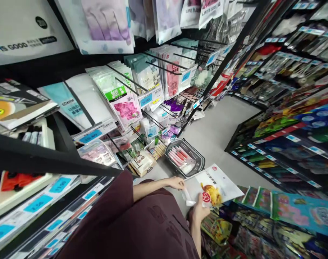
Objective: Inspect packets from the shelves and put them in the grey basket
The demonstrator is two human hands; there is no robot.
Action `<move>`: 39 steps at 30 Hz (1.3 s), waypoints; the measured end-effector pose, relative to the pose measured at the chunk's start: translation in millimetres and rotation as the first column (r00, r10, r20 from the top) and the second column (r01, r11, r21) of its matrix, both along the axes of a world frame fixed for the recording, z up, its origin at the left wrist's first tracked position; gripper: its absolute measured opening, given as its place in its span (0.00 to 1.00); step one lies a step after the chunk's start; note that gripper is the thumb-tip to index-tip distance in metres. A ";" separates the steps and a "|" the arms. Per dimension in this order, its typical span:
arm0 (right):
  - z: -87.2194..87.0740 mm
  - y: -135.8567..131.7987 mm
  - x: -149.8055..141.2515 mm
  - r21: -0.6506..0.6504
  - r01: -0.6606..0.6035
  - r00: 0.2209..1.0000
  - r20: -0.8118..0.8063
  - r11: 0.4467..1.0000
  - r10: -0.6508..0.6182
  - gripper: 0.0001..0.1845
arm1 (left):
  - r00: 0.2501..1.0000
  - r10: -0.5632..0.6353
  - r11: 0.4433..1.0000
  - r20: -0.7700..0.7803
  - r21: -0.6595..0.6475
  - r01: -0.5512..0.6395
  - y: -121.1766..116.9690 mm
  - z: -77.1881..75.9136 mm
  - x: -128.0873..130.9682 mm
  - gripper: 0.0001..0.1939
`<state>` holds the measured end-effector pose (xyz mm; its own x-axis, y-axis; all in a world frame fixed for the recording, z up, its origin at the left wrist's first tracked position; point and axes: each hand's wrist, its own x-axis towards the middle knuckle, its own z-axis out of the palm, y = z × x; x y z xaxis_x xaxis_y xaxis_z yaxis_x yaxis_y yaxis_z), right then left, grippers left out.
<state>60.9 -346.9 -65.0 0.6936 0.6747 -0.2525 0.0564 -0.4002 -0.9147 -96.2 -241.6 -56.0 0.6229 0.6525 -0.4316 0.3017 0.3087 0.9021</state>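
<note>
Your left hand point(177, 182) and right hand point(200, 213) pinch the packet point(225, 182): likely light, bendy, slick, best held by edges.

Lighting moderate, cool and even; source out of view. Floor point(215, 122) pale; deep shadow within the left-hand rack point(45, 155). Right-hand shelves point(288, 144) blurred, stretched towards the edge. White packet point(226, 180) bright, its print slightly soft.

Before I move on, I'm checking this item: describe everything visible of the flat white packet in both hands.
The flat white packet, apparently glossy plastic, bears dark characters, a small red logo, a red disc and a golden food picture. It slants near the dark plastic basket; the left hand grips one end, the right hand an edge, thumb in front.
</note>
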 end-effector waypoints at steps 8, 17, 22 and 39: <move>24.3 19.0 -10.7 0.201 0.352 0.935 -0.118 0.914 -0.334 0.28 | 0.997 0.068 0.993 0.026 0.099 -0.070 32.7 -8.8 3.4 0.33; 37.3 21.3 -10.4 0.199 0.181 0.947 -0.298 0.963 -0.116 0.23 | 0.955 0.070 0.996 0.288 0.027 -0.082 48.9 17.0 -7.3 0.25; 45.6 22.7 -14.3 0.263 0.279 0.937 -0.285 0.924 -0.202 0.24 | 0.974 0.058 0.988 0.220 0.130 -0.089 47.1 20.6 -14.2 0.21; 34.2 15.9 -38.4 0.246 0.492 0.860 -0.286 0.835 -0.422 0.22 | 0.984 -0.023 1.000 0.179 -0.001 0.024 49.3 21.3 -27.6 0.20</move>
<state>22.5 -331.0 -30.8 0.8942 0.3598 -0.2665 -0.2719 -0.0364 -0.9616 -123.7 -192.3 -34.6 0.7054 0.6357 -0.3134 0.1423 0.3061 0.9413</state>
